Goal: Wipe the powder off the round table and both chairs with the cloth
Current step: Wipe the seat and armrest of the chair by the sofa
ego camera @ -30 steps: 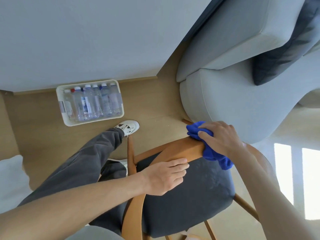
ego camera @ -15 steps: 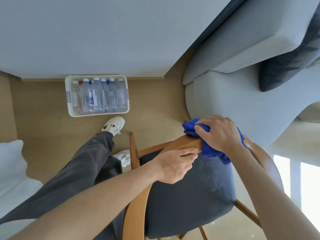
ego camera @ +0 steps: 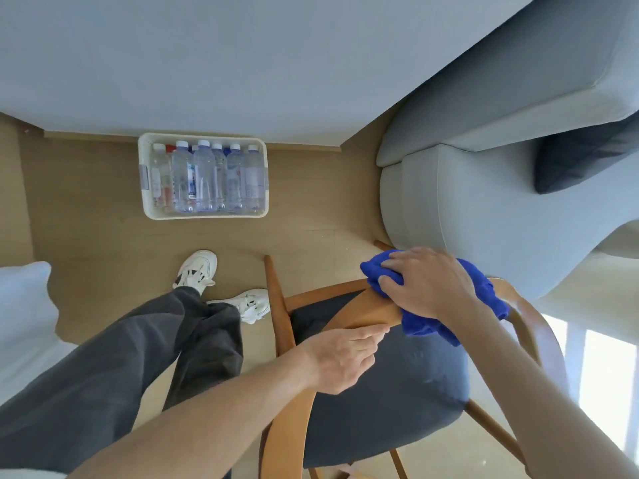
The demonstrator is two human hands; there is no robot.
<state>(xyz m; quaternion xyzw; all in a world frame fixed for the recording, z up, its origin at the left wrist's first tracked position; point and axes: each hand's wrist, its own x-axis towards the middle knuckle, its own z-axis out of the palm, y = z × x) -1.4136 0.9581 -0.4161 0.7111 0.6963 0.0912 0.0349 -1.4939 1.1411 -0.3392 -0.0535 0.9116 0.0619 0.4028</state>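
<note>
A blue cloth (ego camera: 428, 319) is bunched under the right hand (ego camera: 427, 283), whose fingers are curled over it, and it is pressed onto the curved wooden backrest (ego camera: 366, 314) of a chair (ego camera: 380, 392). Part of the cloth hangs down past the rail toward the dark seat cushion (ego camera: 390, 402). The left hand (ego camera: 340, 363) is laid on the same rail just beside the cloth, fingers nearly straight and gripping nothing; the chair is judged to be steadied by it.

The step in hand is taken to be the wiping of this chair's top rail. A faint pale smear can be made out on the cushion below the cloth, so the seat is judged not yet fully wiped, though it is too dim to be called powder with certainty. On the bare stretch of rail between the two hands no powder can be seen.

Neither the round table nor a second chair is in view, so it cannot be told whether either has been cleaned. At the least, the rest of this rail and probably the seat are left to be done.

A sofa (ego camera: 501, 216) stands just behind the chair, and a white basket (ego camera: 204, 214) of bottles (ego camera: 207, 178) sits on the wooden floor by the wall, well apart from the work
</note>
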